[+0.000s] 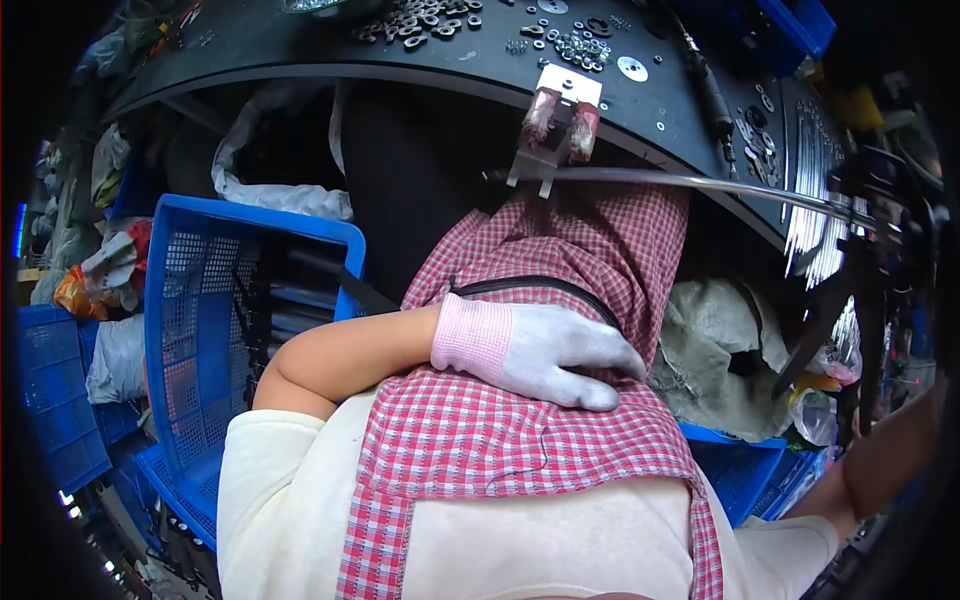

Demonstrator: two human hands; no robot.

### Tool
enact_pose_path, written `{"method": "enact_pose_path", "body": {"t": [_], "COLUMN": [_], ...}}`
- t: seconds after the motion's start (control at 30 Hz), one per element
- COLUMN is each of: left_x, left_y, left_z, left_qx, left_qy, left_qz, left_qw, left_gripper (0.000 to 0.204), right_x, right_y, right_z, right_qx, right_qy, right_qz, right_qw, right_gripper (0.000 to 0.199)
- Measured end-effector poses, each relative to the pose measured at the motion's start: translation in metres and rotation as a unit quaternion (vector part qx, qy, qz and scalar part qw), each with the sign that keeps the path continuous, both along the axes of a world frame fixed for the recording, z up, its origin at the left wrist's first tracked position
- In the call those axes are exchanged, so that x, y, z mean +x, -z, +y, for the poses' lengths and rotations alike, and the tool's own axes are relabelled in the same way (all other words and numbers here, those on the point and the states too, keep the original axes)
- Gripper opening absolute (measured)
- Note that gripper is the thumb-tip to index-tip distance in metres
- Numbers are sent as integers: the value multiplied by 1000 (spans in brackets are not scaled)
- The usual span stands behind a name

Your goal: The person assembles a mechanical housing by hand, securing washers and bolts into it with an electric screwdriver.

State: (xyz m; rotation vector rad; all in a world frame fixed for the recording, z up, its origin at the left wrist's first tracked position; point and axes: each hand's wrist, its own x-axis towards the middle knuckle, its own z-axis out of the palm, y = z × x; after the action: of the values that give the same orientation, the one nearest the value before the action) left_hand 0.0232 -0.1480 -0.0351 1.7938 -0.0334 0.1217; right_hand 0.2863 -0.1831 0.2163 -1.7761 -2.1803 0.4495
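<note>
I observe the gloved left hand [568, 357] slack, grasping nothing, resting on the red-and-white checked apron [470, 435] at the wearer's midriff. Right hand: out of view, grip cannot be told. Metal rod [690, 180] spans rightward from the forked bracket [541, 160] at the workbench [290, 50] edge.

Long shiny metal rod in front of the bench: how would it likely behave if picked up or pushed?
The metal rod is probably stiff, since it looks metallic; its gentle curve may be lens bending. Its smooth shine suggests it could slide easily. Being long and slender, it would likely swing or tip if lifted near one end.
</note>
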Motion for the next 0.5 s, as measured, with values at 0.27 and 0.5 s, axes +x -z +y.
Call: {"method": "enact_pose_path", "body": {"t": [0.27, 0.5], "left_x": [-33, -62], "left_y": [-10, -3], "left_z": [-6, 42], "left_qx": [-54, -3], "left_qy": [-231, -489], "left_qz": [-42, -4], "left_qw": [971, 872], "left_gripper": [30, 28], "right_x": [-124, -139], "right_y": [74, 30], "right_z": [91, 93], "right_qx": [-138, -66], "right_qy": [54, 152], "right_qz": [-271, -441], "right_qw": [951, 882], "right_gripper": [21, 40]}}
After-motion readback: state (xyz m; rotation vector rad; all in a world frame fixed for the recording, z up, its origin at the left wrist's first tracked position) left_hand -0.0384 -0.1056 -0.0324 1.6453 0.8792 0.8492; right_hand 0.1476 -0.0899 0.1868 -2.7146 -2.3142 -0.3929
